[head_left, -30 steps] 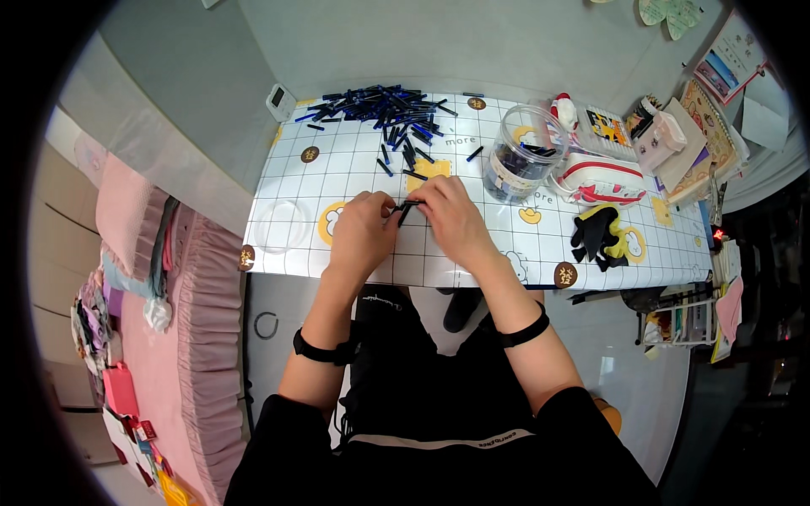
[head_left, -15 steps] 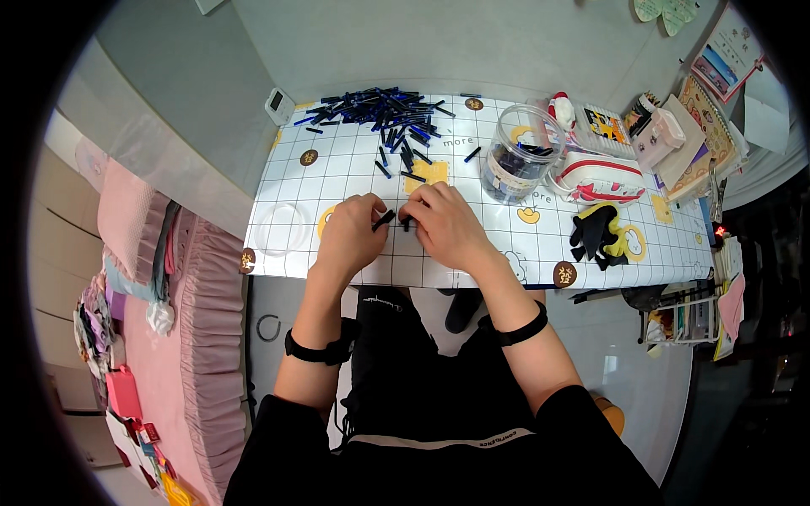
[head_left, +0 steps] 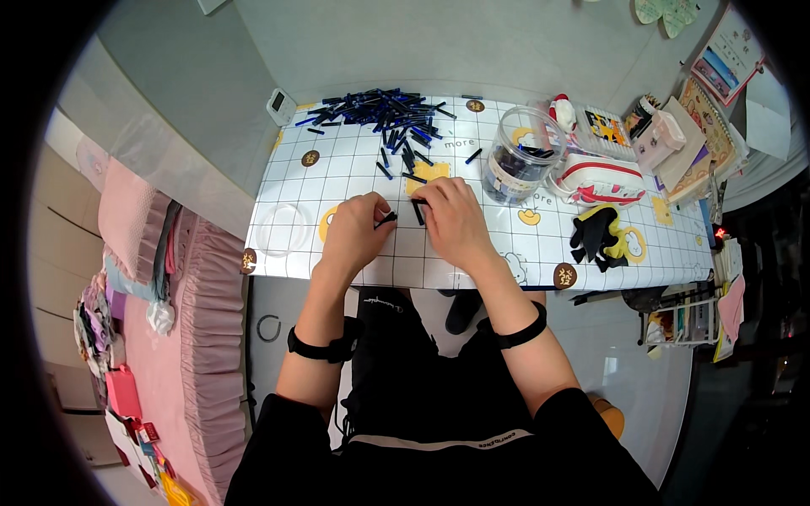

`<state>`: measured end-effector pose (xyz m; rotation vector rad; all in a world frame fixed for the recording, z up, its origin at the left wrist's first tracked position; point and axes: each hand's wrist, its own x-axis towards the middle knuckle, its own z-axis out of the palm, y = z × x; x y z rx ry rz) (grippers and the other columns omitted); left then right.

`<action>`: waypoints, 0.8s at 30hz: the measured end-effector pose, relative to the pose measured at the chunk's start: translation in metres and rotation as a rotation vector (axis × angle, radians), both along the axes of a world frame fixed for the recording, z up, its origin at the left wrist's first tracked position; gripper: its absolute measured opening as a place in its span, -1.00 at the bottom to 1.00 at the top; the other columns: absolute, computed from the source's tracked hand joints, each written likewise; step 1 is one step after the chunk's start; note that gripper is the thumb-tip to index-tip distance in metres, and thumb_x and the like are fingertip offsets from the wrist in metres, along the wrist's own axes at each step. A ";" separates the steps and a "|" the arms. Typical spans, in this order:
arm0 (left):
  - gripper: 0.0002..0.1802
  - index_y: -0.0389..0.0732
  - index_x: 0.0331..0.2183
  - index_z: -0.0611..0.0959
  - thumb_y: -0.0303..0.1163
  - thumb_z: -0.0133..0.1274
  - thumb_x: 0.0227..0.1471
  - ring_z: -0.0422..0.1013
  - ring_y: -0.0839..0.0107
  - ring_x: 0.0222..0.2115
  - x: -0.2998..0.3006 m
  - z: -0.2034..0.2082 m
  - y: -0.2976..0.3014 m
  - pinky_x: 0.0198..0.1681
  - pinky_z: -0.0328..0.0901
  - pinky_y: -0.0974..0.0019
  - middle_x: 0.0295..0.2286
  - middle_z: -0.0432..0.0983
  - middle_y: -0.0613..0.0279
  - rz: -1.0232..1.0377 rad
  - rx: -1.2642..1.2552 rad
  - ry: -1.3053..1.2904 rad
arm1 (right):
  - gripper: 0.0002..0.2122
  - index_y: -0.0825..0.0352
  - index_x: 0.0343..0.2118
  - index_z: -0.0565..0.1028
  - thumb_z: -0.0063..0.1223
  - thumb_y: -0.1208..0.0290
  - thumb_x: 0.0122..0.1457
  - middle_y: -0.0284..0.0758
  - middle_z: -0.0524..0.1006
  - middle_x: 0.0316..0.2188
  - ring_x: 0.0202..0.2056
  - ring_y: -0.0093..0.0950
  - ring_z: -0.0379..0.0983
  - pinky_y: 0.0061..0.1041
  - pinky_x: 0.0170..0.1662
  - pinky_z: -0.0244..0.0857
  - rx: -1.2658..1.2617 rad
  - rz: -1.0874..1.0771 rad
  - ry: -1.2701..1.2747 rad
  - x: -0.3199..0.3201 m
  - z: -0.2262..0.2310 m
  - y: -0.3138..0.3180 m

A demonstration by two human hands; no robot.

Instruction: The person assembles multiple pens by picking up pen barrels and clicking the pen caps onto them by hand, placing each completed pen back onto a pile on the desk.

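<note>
In the head view, the left grip [head_left: 354, 232] was clamped on a short black tube [head_left: 386, 219], partly hidden by fingers. Just right, the right grip [head_left: 451, 221] pinched another slim black tube [head_left: 419, 214], tilted. Farther right of both, a clear jar [head_left: 509, 183] contained dark tubes.
</note>
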<state>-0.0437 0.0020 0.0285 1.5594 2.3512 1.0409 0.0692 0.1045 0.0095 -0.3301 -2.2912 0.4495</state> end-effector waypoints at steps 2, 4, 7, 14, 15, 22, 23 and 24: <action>-0.81 -0.34 -0.58 0.46 -0.51 0.08 -0.41 0.31 0.39 -0.67 0.000 0.001 0.002 -0.58 0.21 0.45 -0.68 0.38 0.15 0.004 -0.006 -0.022 | -0.84 0.34 -0.47 0.34 -0.16 0.65 -0.19 -0.31 0.30 -0.48 -0.39 -0.35 0.20 -0.46 -0.33 0.11 -0.013 -0.002 0.008 0.000 -0.004 0.002; -0.83 -0.34 -0.61 0.46 -0.50 0.08 -0.41 0.30 0.39 -0.67 0.001 0.002 0.004 -0.58 0.20 0.45 -0.70 0.37 0.15 -0.001 -0.058 -0.029 | -0.85 0.35 -0.46 0.33 -0.16 0.63 -0.18 -0.30 0.31 -0.49 -0.41 -0.34 0.21 -0.47 -0.35 0.12 -0.019 -0.007 0.014 0.000 -0.005 0.003; -0.85 -0.35 -0.64 0.46 -0.51 0.08 -0.41 0.30 0.36 -0.68 0.001 0.000 0.006 -0.59 0.19 0.43 -0.73 0.36 0.15 -0.010 -0.046 -0.020 | -0.86 0.35 -0.47 0.33 -0.12 0.61 -0.19 -0.31 0.31 -0.52 -0.45 -0.35 0.22 -0.49 -0.40 0.14 -0.053 0.030 0.034 0.000 -0.005 0.004; -0.87 -0.35 -0.64 0.45 -0.52 0.04 -0.38 0.28 0.26 -0.67 0.002 -0.013 0.011 -0.58 0.17 0.37 -0.71 0.35 0.10 -0.047 0.069 0.076 | -0.92 0.34 -0.58 0.38 -0.03 0.55 -0.23 -0.34 0.32 -0.57 -0.47 -0.39 0.23 -0.52 -0.43 0.16 0.058 0.028 -0.071 0.002 -0.002 0.004; -0.88 -0.35 -0.62 0.46 -0.53 0.03 -0.37 0.29 0.26 -0.66 0.002 -0.016 0.010 -0.57 0.18 0.36 -0.69 0.35 0.09 -0.031 0.110 0.085 | -0.93 0.34 -0.59 0.38 -0.02 0.54 -0.23 -0.35 0.32 -0.58 -0.46 -0.40 0.23 -0.52 -0.42 0.16 0.057 0.022 -0.090 0.003 -0.002 0.004; -0.85 -0.34 -0.52 0.49 -0.55 0.00 -0.31 0.30 0.29 -0.63 0.006 -0.021 0.007 -0.56 0.19 0.39 -0.63 0.35 0.10 0.016 0.268 0.034 | -0.92 0.31 -0.60 0.42 0.01 0.55 -0.25 -0.39 0.35 -0.61 -0.48 -0.42 0.25 -0.53 -0.41 0.17 -0.015 -0.034 -0.031 0.007 -0.005 0.007; -0.85 -0.34 -0.51 0.49 -0.55 0.00 -0.31 0.30 0.30 -0.63 0.007 -0.020 0.007 -0.56 0.19 0.40 -0.63 0.35 0.10 0.017 0.285 0.038 | -0.92 0.31 -0.59 0.43 0.01 0.56 -0.25 -0.38 0.36 -0.60 -0.47 -0.41 0.26 -0.51 -0.40 0.17 -0.035 -0.043 -0.029 0.007 -0.004 0.007; -0.87 -0.34 -0.52 0.49 -0.55 0.00 -0.31 0.30 0.27 -0.60 0.008 -0.019 0.008 -0.53 0.19 0.38 -0.62 0.36 0.10 0.042 0.294 -0.050 | -0.91 0.32 -0.58 0.43 0.00 0.56 -0.25 -0.37 0.36 -0.60 -0.47 -0.40 0.26 -0.51 -0.40 0.17 -0.046 -0.051 -0.029 0.007 -0.005 0.007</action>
